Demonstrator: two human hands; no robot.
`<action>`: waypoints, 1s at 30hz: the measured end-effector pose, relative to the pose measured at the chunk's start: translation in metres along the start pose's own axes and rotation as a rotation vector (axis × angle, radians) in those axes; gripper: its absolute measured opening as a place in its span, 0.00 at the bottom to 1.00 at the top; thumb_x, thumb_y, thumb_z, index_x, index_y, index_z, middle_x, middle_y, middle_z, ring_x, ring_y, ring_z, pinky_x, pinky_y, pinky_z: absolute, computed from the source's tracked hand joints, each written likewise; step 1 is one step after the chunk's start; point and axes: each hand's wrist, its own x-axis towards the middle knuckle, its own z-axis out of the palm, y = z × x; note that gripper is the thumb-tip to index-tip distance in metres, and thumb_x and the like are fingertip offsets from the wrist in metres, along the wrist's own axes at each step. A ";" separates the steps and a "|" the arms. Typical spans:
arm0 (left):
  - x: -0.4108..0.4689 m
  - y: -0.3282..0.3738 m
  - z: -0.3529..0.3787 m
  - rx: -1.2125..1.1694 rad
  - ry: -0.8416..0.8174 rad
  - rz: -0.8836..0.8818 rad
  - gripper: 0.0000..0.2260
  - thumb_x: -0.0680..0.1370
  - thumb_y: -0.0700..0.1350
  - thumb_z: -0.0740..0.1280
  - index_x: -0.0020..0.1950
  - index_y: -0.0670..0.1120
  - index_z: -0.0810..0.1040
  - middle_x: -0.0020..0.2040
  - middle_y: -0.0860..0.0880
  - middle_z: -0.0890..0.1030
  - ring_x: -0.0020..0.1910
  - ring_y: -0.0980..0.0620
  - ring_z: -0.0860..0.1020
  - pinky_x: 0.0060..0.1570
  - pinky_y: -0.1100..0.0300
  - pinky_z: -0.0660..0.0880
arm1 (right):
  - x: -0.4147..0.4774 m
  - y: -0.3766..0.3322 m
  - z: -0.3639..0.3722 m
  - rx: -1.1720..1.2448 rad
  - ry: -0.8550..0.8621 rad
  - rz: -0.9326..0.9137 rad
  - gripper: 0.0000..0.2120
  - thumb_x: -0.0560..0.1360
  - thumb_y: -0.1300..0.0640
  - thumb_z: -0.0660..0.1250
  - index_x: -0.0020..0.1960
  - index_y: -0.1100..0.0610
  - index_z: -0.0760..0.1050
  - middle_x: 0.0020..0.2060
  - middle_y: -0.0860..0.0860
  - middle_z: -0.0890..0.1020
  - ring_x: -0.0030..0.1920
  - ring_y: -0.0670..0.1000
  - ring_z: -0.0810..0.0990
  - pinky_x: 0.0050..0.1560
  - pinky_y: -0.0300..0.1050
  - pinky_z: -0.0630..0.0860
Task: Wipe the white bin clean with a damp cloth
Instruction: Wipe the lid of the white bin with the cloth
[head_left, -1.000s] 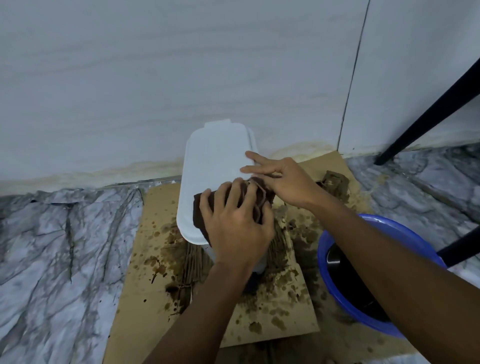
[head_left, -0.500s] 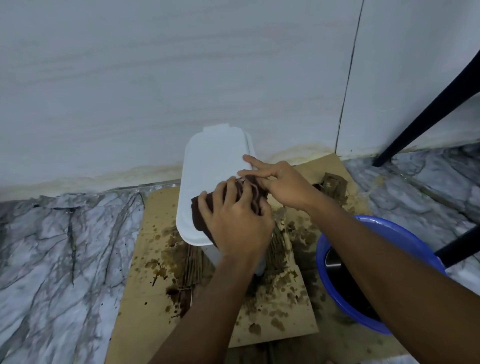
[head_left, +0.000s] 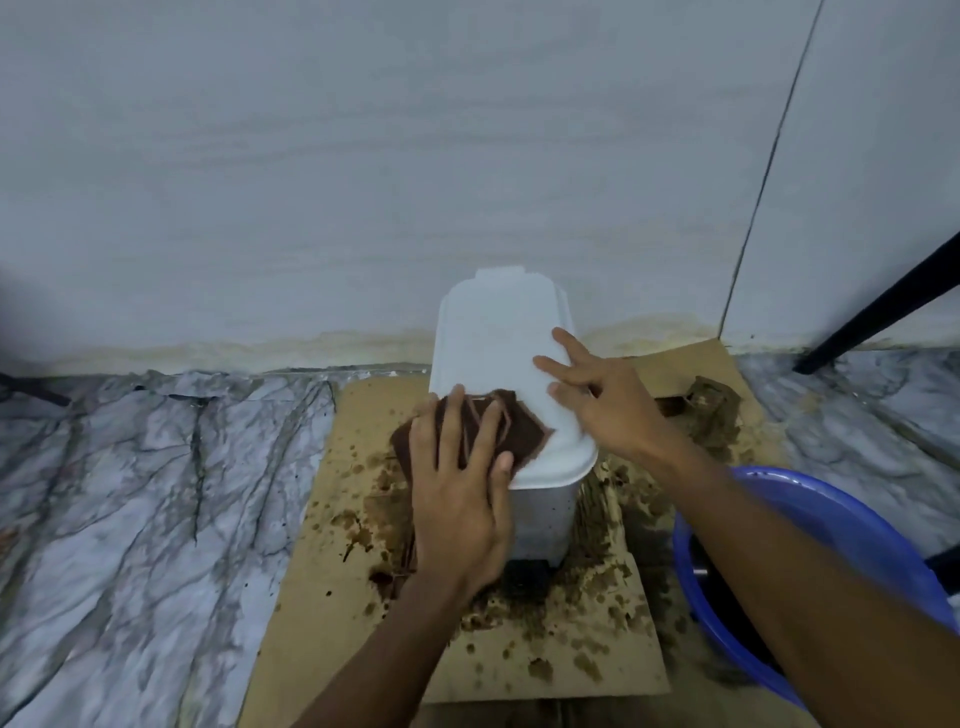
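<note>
The white bin (head_left: 493, 338) stands upright against the wall with its lid down. A dark brown cloth (head_left: 519, 434) lies on the near left part of the lid. My left hand (head_left: 460, 493) presses flat on the cloth with straight, spread fingers, the thumb at the lid's front edge. My right hand (head_left: 597, 400) rests on the right side of the lid with its fingers stretched out, just clear of the cloth.
Stained brown cardboard (head_left: 332, 597) lies under the bin on a marble floor (head_left: 130, 493). A blue basin (head_left: 841, 525) with dark contents stands at the right. A small crumpled brown lump (head_left: 711, 410) sits behind it. A black chair leg (head_left: 883, 312) slants at the far right.
My right hand has let go of the cloth and now lies flat on the lid's right side. My left hand has slid the cloth toward the lid's near left edge.
</note>
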 end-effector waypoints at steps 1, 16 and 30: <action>-0.003 0.011 0.006 0.084 -0.013 0.106 0.22 0.86 0.52 0.53 0.79 0.48 0.66 0.82 0.44 0.60 0.82 0.42 0.54 0.79 0.40 0.53 | -0.001 0.000 0.000 -0.008 0.004 -0.009 0.17 0.81 0.62 0.66 0.68 0.51 0.78 0.78 0.39 0.63 0.74 0.38 0.60 0.77 0.43 0.59; 0.005 -0.012 -0.016 0.056 -0.115 0.199 0.22 0.86 0.52 0.52 0.80 0.50 0.66 0.80 0.45 0.64 0.81 0.43 0.56 0.79 0.40 0.53 | -0.002 0.003 -0.003 0.074 -0.013 -0.028 0.17 0.80 0.65 0.66 0.64 0.49 0.78 0.77 0.41 0.65 0.70 0.31 0.65 0.68 0.31 0.69; 0.155 -0.018 0.006 0.203 -0.570 -0.026 0.24 0.86 0.55 0.48 0.83 0.53 0.53 0.84 0.47 0.50 0.82 0.44 0.47 0.79 0.45 0.46 | -0.010 -0.001 0.017 -0.288 0.164 0.034 0.30 0.83 0.55 0.61 0.82 0.52 0.53 0.72 0.41 0.64 0.72 0.43 0.65 0.72 0.39 0.62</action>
